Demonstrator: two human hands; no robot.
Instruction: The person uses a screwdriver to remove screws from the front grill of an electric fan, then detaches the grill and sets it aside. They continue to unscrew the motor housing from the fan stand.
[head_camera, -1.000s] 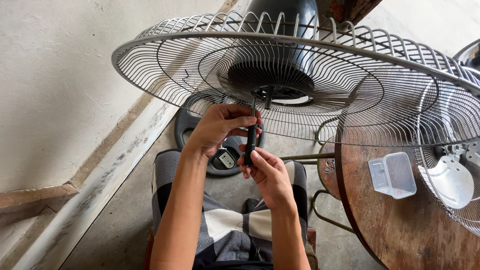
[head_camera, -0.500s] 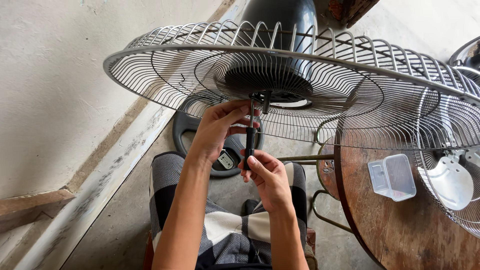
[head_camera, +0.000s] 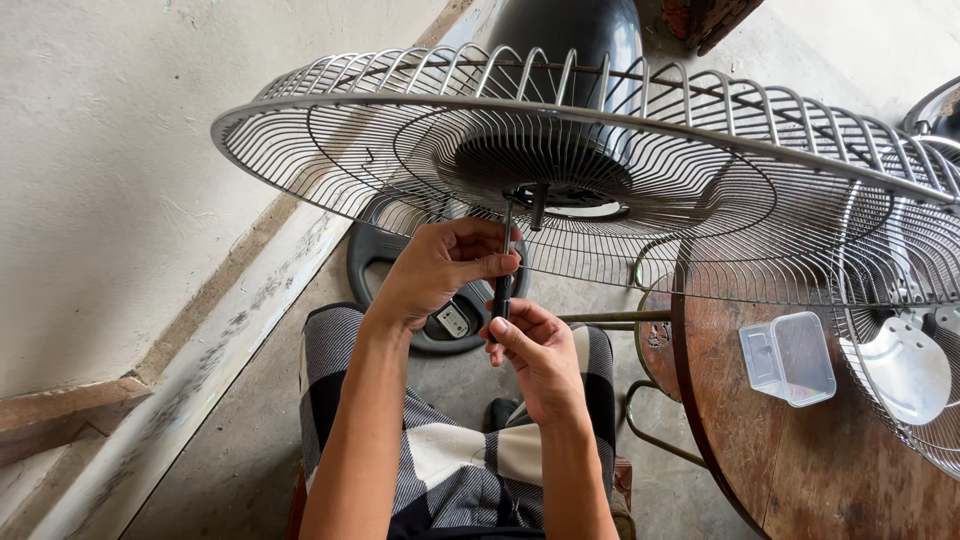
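While the wire fan guard (head_camera: 330, 150) is tilted overhead | a black-handled screwdriver (head_camera: 503, 285) is held upright beneath its hub | left hand (head_camera: 440, 268) closed around the shaft | right hand (head_camera: 535, 350) pinched shut on the handle

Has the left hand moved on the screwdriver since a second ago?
No, barely. The left hand still pinches the screwdriver just below the fan guard hub, above the right hand.

A clear plastic tub (head_camera: 790, 357) sits on the round wooden table (head_camera: 800, 460) (worn).
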